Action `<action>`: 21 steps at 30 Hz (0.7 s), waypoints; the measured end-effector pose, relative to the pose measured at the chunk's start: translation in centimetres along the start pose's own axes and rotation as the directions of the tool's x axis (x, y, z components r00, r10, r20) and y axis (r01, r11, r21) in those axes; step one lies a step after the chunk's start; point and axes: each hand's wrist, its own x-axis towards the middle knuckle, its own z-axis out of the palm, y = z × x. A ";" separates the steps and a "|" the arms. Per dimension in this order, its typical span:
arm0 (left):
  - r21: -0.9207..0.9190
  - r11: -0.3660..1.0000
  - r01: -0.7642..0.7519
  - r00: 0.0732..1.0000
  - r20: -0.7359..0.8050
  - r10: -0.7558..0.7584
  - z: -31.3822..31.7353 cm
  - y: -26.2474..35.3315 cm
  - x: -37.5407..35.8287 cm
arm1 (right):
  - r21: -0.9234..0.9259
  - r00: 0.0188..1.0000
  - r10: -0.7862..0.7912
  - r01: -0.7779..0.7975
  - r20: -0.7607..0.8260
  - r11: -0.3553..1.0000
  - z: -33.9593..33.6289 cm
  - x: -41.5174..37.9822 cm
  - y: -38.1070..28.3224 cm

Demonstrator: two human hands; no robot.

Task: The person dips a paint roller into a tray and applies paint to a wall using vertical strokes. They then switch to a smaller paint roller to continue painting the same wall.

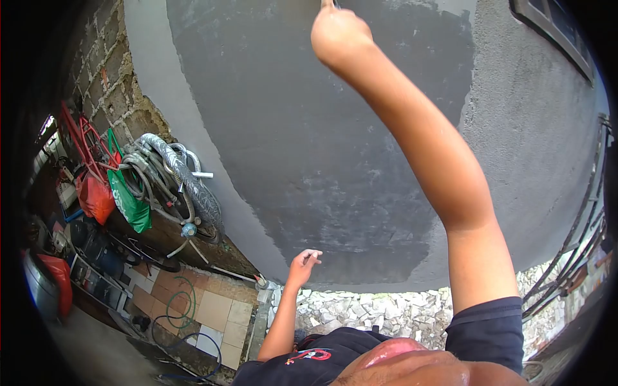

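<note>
My right hand point(341, 33) reaches high up in front of the wall, at the top edge of the view. Its fingers are closed round something, of which only a small bit shows; the rest is cut off by the frame or hidden by the fist. Low down by the foot of the wall, my left hand point(305, 262) is held with its fingers loosely bent and apart, nothing visible in them. Facing me is a wall with a broad dark grey patch point(290, 141), smooth-looking, with lighter smears across its lower part.
Left of the patch, coiled hoses point(161, 170) hang with a green bag point(129, 202) and a red bag point(95, 196). White broken stones point(367, 310) line the wall's foot. A window frame point(557, 35) is at upper right; a thin hose point(187, 309) lies on tiles.
</note>
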 end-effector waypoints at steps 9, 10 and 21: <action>-0.007 1.000 -0.026 1.000 0.002 0.026 0.2 1.7 1.2 | 0.083 0.994 0.102 -0.098 -0.043 0.992 0.2 4.8 -1.3; -0.009 1.000 -0.025 1.000 0.003 0.025 0.4 1.7 1.2 | 0.081 0.994 0.103 -0.099 -0.042 0.992 0.4 4.3 -1.1; -0.066 0.995 -0.069 0.998 -0.008 0.069 1.3 5.8 -0.2 | 0.217 0.994 -0.103 0.110 -0.045 0.970 2.9 -12.2 5.9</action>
